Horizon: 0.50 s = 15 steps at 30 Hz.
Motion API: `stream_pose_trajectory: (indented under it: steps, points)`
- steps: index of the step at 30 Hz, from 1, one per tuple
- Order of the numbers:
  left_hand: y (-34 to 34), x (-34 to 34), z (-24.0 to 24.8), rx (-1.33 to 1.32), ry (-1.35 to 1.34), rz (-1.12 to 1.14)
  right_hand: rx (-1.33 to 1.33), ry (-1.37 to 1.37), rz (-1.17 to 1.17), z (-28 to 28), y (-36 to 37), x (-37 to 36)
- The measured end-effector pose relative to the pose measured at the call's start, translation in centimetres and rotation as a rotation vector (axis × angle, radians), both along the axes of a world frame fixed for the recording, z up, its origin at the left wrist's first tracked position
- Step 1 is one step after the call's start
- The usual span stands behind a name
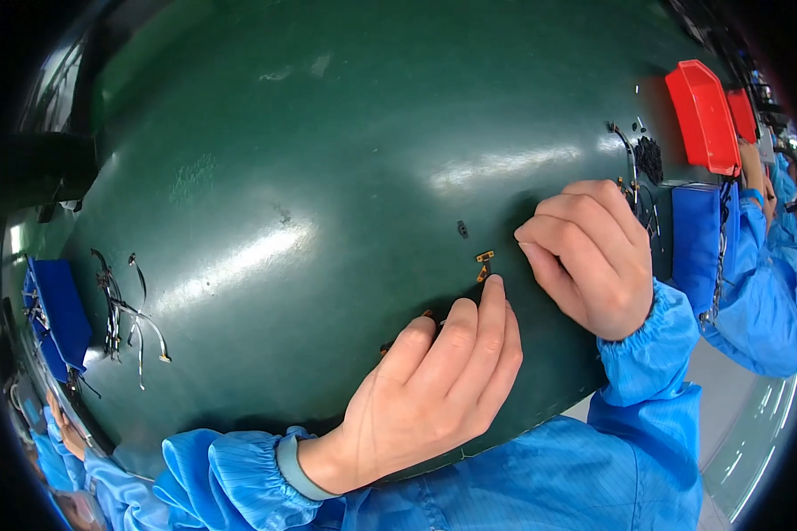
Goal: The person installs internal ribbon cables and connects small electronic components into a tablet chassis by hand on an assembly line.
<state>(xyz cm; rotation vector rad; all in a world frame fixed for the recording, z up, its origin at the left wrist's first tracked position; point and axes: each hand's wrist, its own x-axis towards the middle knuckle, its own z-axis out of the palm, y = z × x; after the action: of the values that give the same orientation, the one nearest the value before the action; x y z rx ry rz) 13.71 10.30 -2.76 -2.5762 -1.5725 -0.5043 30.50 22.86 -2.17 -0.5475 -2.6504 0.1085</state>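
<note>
My left hand lies low over the green table, fingers curled down side by side on a thin dark cable. A small gold-and-black cable end pokes out past one fingertip. More dark and orange bits of it show by the thumb side; the rest is under the palm. Just right of it my right hand is raised with thumb and index finger pinched together. What the pinch holds, if anything, is too small to make out. A small black piece lies on the table between and beyond the two hands.
At the right stand a red bin and a blue bin, beside a heap of small black pieces and some cables. Several loose cables lie left, near another blue bin. Other people in blue sleeves sit at both sides.
</note>
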Motion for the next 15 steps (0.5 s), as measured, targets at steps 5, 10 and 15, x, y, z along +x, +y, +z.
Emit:
stream_pose_trajectory:
  steps: [5,10,15]
  points:
    - [0.0,0.2,0.0,0.025,-0.026,0.032,-0.016,0.029,0.056,0.1,-0.6,-1.2]
    - [0.0,0.3,-0.2,0.044,-0.04,0.048,-0.063,0.022,0.065,-0.3,-0.9,-1.0]
    - [0.1,0.0,-0.3,0.036,-0.037,0.017,0.0,-0.029,0.054,0.1,-1.7,-0.9]
